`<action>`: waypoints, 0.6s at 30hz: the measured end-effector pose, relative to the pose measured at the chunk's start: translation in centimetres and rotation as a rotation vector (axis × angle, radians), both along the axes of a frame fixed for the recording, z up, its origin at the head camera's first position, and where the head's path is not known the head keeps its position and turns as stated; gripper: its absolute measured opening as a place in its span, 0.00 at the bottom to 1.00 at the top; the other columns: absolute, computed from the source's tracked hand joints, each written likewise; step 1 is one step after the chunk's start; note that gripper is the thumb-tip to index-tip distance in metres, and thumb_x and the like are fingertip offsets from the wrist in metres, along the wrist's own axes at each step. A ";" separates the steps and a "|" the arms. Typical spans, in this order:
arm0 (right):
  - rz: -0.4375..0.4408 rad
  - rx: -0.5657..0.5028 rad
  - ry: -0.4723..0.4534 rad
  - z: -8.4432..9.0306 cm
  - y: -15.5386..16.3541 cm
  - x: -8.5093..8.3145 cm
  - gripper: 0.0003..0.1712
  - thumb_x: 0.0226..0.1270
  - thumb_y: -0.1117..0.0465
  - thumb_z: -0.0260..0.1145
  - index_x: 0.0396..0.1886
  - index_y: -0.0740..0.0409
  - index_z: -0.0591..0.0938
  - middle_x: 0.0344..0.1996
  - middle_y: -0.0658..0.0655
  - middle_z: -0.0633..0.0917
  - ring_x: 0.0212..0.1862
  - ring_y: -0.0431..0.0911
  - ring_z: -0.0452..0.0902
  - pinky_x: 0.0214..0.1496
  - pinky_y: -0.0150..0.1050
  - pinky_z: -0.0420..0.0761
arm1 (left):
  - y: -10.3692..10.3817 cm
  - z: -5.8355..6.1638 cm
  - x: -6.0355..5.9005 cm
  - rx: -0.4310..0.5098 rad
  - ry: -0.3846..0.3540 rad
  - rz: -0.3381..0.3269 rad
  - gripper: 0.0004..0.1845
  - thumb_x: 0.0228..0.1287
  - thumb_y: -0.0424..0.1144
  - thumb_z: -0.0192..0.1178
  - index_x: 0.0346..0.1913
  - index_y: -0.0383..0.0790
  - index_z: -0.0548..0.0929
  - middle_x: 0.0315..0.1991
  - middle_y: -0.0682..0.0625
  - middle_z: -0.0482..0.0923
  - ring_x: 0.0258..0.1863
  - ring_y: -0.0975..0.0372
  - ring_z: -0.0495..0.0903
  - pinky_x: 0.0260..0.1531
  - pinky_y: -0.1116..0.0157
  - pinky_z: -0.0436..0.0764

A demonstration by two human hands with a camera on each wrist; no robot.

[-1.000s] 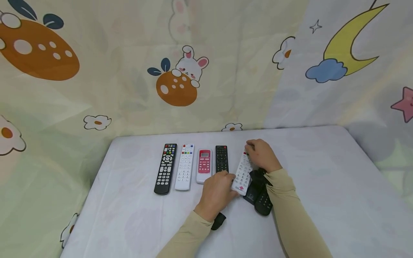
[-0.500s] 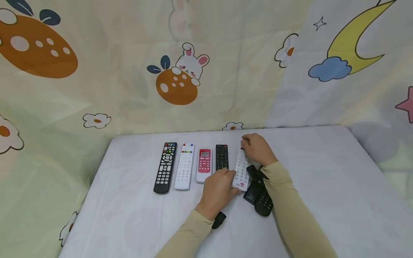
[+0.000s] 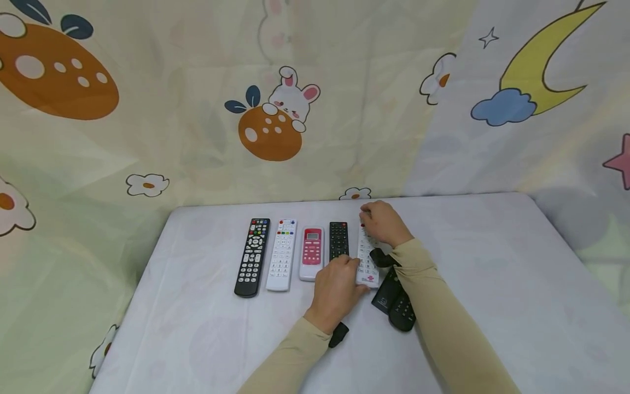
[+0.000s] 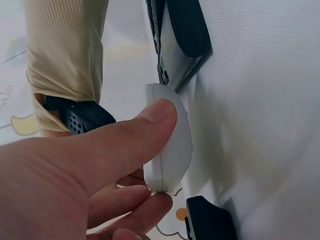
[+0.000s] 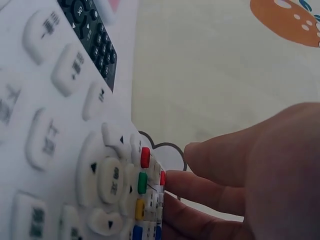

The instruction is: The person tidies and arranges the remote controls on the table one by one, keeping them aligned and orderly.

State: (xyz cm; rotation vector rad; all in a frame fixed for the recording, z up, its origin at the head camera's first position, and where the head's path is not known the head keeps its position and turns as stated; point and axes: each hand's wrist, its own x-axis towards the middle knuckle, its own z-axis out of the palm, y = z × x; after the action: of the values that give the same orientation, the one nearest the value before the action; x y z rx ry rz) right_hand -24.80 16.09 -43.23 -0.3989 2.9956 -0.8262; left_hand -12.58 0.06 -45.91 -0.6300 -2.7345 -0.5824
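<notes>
A white remote (image 3: 367, 254) lies lengthwise just right of a small black remote (image 3: 338, 241), at the right end of a row. My left hand (image 3: 355, 272) pinches its near end, thumb (image 4: 150, 120) on the end and fingers below the white remote (image 4: 170, 150). My right hand (image 3: 366, 216) holds the far end, where the fingers (image 5: 210, 185) touch the edge beside the coloured buttons of the white remote (image 5: 100, 165). Whether it rests fully on the table I cannot tell.
Further left in the row are a pink-faced remote (image 3: 312, 253), a long white remote (image 3: 282, 254) and a long black remote (image 3: 251, 257). Two black remotes (image 3: 396, 303) lie heaped under my right forearm. The white table (image 3: 492, 262) ends at a patterned curtain behind.
The held white remote has swung from a slant to straight and shifted left and away, now parallel beside the small black remote. Both hands moved with it.
</notes>
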 end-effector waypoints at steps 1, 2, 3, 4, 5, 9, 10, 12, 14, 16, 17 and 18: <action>0.002 0.001 -0.003 0.0 -0.1 -0.1 0.22 0.78 0.62 0.53 0.60 0.75 0.78 0.56 0.73 0.80 0.62 0.65 0.74 0.65 0.57 0.71 | 0.0 0.0 0.0 -0.002 0.001 0.002 0.29 0.41 0.47 0.84 0.47 0.38 0.89 0.37 0.50 0.84 0.33 0.62 0.82 0.25 0.66 0.80; 0.002 0.002 -0.005 0.0 -0.1 -0.1 0.22 0.77 0.62 0.53 0.60 0.75 0.78 0.56 0.73 0.80 0.62 0.65 0.74 0.65 0.57 0.71 | 0.1 0.0 -0.1 -0.002 0.000 0.005 0.29 0.41 0.47 0.84 0.48 0.38 0.89 0.38 0.50 0.84 0.33 0.62 0.82 0.26 0.66 0.80; 0.000 0.004 -0.006 0.0 -0.2 -0.2 0.22 0.78 0.62 0.53 0.60 0.75 0.78 0.56 0.73 0.80 0.62 0.65 0.74 0.65 0.57 0.71 | 0.1 0.0 -0.1 -0.002 -0.001 0.007 0.29 0.42 0.47 0.83 0.48 0.38 0.89 0.38 0.50 0.84 0.34 0.62 0.82 0.26 0.66 0.80; -0.001 0.004 -0.008 0.0 -0.3 -0.3 0.22 0.77 0.62 0.53 0.60 0.75 0.78 0.56 0.73 0.81 0.62 0.65 0.74 0.65 0.57 0.71 | 0.2 -0.1 -0.2 -0.002 -0.002 0.010 0.28 0.42 0.47 0.83 0.48 0.38 0.89 0.38 0.50 0.84 0.33 0.62 0.82 0.26 0.66 0.80; -0.002 0.006 -0.010 -0.1 -0.4 -0.4 0.22 0.77 0.62 0.53 0.60 0.75 0.78 0.56 0.73 0.81 0.62 0.65 0.73 0.65 0.57 0.71 | 0.2 -0.1 -0.2 -0.002 -0.002 0.013 0.28 0.42 0.47 0.83 0.48 0.38 0.89 0.38 0.49 0.84 0.33 0.62 0.82 0.26 0.66 0.81; -0.008 0.012 -0.031 -0.4 -0.7 -0.8 0.22 0.78 0.62 0.53 0.60 0.74 0.78 0.57 0.72 0.81 0.63 0.64 0.73 0.66 0.56 0.70 | 0.4 -0.4 -0.4 -0.007 0.004 0.026 0.28 0.42 0.47 0.83 0.47 0.38 0.89 0.38 0.49 0.84 0.34 0.61 0.83 0.27 0.66 0.81; -0.006 0.015 -0.035 -0.4 -0.8 -0.9 0.22 0.78 0.62 0.53 0.60 0.74 0.78 0.57 0.72 0.81 0.63 0.64 0.73 0.66 0.56 0.70 | 0.4 -0.4 -0.4 -0.010 0.006 0.030 0.28 0.41 0.47 0.84 0.47 0.37 0.89 0.38 0.49 0.84 0.34 0.61 0.83 0.26 0.66 0.81; -0.002 0.024 -0.045 -0.6 -1.0 -1.1 0.22 0.78 0.62 0.53 0.61 0.74 0.78 0.57 0.71 0.80 0.63 0.64 0.73 0.66 0.56 0.70 | 0.5 -0.5 -0.4 -0.012 0.005 0.039 0.28 0.41 0.47 0.84 0.46 0.37 0.89 0.38 0.49 0.84 0.34 0.61 0.82 0.26 0.65 0.81; 0.005 0.031 -0.052 -0.6 -1.1 -1.2 0.22 0.78 0.62 0.53 0.61 0.74 0.78 0.57 0.71 0.81 0.63 0.64 0.73 0.66 0.56 0.70 | 0.6 -0.5 -0.4 -0.014 0.000 0.048 0.28 0.40 0.48 0.84 0.46 0.37 0.90 0.37 0.49 0.84 0.34 0.61 0.82 0.26 0.65 0.81; 0.010 0.035 -0.055 -0.7 -1.3 -1.4 0.22 0.78 0.62 0.53 0.60 0.74 0.78 0.57 0.71 0.81 0.63 0.64 0.73 0.66 0.55 0.70 | 0.6 -0.5 -0.4 -0.012 -0.006 0.055 0.28 0.40 0.48 0.84 0.45 0.37 0.90 0.37 0.49 0.84 0.34 0.61 0.82 0.27 0.65 0.81; 0.014 0.036 -0.057 -0.7 -1.3 -1.4 0.22 0.78 0.62 0.53 0.60 0.73 0.78 0.57 0.71 0.81 0.63 0.64 0.73 0.66 0.55 0.70 | 0.7 -0.5 -0.5 -0.010 -0.008 0.058 0.28 0.40 0.48 0.84 0.45 0.37 0.90 0.37 0.49 0.84 0.34 0.61 0.81 0.27 0.65 0.80; 0.019 0.037 -0.056 -0.7 -1.3 -1.5 0.21 0.78 0.62 0.53 0.60 0.73 0.78 0.57 0.71 0.81 0.63 0.64 0.73 0.66 0.56 0.70 | 0.7 -0.5 -0.5 -0.009 -0.010 0.060 0.28 0.40 0.48 0.84 0.45 0.37 0.90 0.37 0.49 0.84 0.34 0.61 0.81 0.27 0.65 0.80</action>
State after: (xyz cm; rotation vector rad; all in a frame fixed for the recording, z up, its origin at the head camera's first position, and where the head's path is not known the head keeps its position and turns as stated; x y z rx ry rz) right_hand -26.30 14.76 -43.97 -0.3956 2.9461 -0.7658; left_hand -13.06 0.77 -46.45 -0.5460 -2.7566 -0.5614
